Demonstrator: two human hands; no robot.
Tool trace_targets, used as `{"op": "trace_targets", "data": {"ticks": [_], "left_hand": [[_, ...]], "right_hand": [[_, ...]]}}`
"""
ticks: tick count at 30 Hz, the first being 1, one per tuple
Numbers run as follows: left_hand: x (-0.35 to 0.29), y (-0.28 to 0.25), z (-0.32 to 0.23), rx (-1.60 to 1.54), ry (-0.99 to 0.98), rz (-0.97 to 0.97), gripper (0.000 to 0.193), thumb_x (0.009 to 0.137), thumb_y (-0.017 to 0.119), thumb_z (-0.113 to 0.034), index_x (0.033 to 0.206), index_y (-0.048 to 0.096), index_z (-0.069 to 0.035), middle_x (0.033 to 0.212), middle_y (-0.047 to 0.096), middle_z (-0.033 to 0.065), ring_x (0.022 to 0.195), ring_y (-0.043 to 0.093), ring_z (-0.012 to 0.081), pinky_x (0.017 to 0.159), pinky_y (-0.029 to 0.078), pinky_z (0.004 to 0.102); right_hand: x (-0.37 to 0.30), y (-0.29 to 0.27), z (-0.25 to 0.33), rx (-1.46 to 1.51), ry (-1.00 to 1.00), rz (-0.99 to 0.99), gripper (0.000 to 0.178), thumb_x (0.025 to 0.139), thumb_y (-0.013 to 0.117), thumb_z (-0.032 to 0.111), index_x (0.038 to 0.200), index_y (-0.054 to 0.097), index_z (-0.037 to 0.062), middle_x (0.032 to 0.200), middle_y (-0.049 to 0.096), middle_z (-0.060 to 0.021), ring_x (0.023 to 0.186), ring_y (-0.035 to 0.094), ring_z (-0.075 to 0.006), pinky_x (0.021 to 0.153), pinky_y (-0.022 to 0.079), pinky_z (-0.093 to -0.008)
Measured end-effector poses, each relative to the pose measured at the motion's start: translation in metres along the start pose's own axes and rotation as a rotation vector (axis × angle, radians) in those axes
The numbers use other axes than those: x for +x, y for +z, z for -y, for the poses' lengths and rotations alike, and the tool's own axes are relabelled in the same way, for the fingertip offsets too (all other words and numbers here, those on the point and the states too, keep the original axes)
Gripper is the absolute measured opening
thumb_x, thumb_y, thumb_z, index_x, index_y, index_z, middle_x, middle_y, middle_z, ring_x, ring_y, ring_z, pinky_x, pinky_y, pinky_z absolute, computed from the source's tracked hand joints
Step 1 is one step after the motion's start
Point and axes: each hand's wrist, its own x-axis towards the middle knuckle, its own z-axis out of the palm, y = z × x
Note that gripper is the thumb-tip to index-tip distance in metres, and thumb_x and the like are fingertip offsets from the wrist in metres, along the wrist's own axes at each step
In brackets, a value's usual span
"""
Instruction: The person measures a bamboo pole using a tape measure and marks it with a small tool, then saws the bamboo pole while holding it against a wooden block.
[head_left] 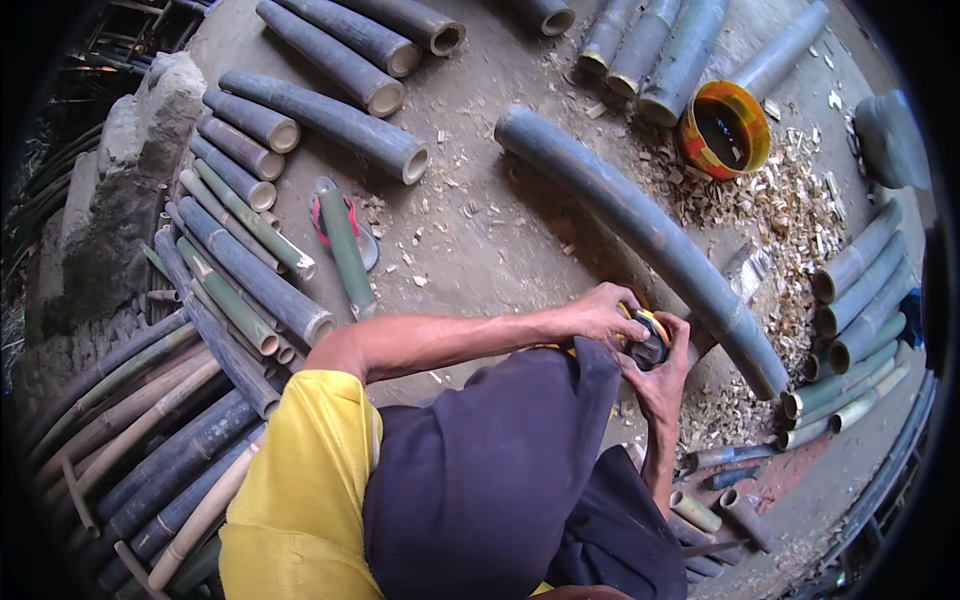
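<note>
Both hands are together in front of my knees, closed around a compact black-and-yellow tape measure (651, 346). My left hand (603, 312) grips it from the left and above, with my left arm stretched across from the yellow sleeve. My right hand (664, 368) curls around its right and lower side, thumb and fingers against the case. Just beyond the hands, a long, thick grey-blue bamboo pole (640, 230) slants from the upper middle down to the right. Any pulled-out blade is too hidden to make out.
Cut bamboo tubes lie in rows at left (325, 125), top (660, 50) and right (865, 290). A yellow-red bucket (725, 130) with dark contents stands among wood chips (790, 205). A sandal (345, 230) has a green bamboo piece across it. A rough stone block (115, 190) borders the left.
</note>
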Motion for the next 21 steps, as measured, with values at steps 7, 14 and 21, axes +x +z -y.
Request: {"op": "trace_targets", "data": {"ticks": [7,14,21], "left_hand": [[0.010,-0.007,-0.017,-0.325,-0.170,-0.049,0.030,0.078,0.067,-0.020,0.097,0.061,0.004,0.086,0.062,0.0103,0.069,0.062,0.0160,0.056,0.052,0.0261],[0.001,-0.034,-0.007,-0.366,-0.227,-0.057,0.016,0.074,0.072,-0.009,0.077,0.064,0.004,0.064,0.060,0.0069,0.052,0.055,0.0109,0.044,0.044,0.0239],[0.005,-0.134,-0.010,-0.237,0.030,-0.315,0.022,0.083,0.066,-0.019,0.093,0.063,0.000,0.080,0.063,0.0062,0.068,0.060,0.0125,0.063,0.050,0.0275]], "right_hand": [[0.007,0.002,0.000,-0.296,-0.180,-0.194,0.044,0.068,0.066,0.003,0.110,0.051,0.0014,0.102,0.056,-0.0162,0.092,0.057,-0.0320,0.082,0.045,-0.0379],[0.003,0.017,-0.001,-0.207,-0.233,-0.062,0.035,0.069,0.067,0.003,0.102,0.054,0.0008,0.093,0.056,-0.0165,0.089,0.053,-0.0346,0.078,0.043,-0.0419],[-0.001,-0.045,-0.026,-0.507,-0.181,-0.130,0.034,0.069,0.062,-0.003,0.102,0.054,0.0030,0.095,0.056,-0.0164,0.093,0.054,-0.0354,0.080,0.043,-0.0414]]}}
